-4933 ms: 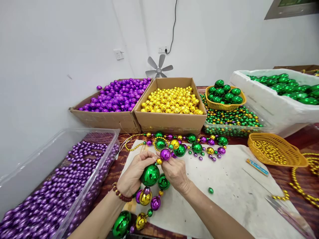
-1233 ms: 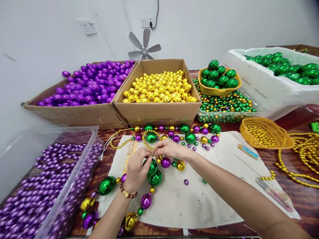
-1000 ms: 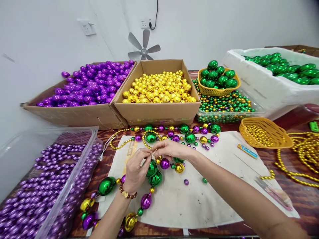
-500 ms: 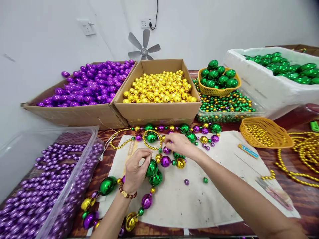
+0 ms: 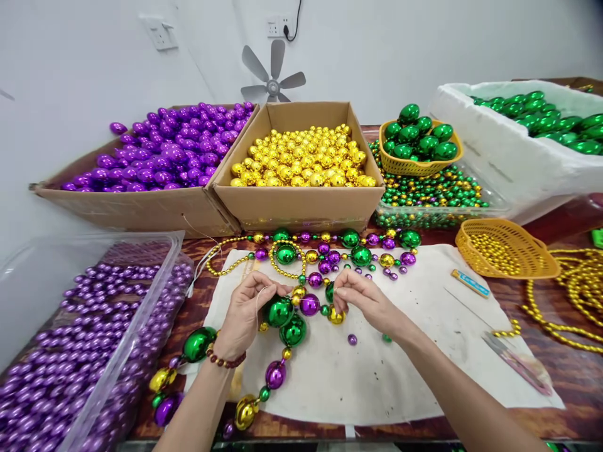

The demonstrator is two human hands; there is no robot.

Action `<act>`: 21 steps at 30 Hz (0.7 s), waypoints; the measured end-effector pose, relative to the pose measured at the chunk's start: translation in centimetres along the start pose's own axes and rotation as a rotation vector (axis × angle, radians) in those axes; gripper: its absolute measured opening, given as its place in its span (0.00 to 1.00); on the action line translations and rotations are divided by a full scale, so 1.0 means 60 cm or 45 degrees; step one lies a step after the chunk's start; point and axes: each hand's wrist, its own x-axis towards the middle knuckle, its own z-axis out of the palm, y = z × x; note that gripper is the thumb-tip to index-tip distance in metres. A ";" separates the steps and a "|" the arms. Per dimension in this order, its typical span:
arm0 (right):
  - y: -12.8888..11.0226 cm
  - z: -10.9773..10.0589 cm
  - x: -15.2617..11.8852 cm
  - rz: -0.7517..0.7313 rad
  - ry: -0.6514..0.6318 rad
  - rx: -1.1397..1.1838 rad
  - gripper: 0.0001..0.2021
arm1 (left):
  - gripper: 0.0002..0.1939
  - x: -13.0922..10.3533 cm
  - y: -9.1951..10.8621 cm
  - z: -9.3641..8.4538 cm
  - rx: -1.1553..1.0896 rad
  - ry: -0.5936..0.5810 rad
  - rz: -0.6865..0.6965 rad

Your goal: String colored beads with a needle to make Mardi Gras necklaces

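Left hand (image 5: 245, 307) and right hand (image 5: 370, 301) have spread apart since the earlier frame. Nearest, the bead strand (image 5: 276, 375) curves over the cloth (image 5: 330, 386), largely threaded; 2 loose beads (image 5: 352, 339) lie apart from it. Above, the fingertips of both hands pinch thin thread (image 5: 257, 306), whose fastening looks unfinished. Beyond: a bead row (image 5: 361, 256), then 2 cardboard boxes (image 5: 296, 206).

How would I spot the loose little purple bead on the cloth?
Start with the big pale cloth spread on the table, and find the right hand over it. Just below that hand in the picture lies a small, round purple bead. It lies loose, unlike the strung beads, and is purple, unlike the green bead partly behind the arm.
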 end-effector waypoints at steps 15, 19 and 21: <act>-0.013 -0.028 0.024 0.124 -0.141 -0.093 0.06 | 0.11 0.045 0.032 -0.001 0.242 -0.368 -0.432; -0.022 -0.023 0.042 0.131 -0.120 0.102 0.08 | 0.15 0.063 0.028 -0.007 0.191 -0.453 -0.600; -0.022 -0.020 0.059 0.105 -0.016 0.144 0.07 | 0.14 0.068 0.027 -0.008 0.210 -0.504 -0.627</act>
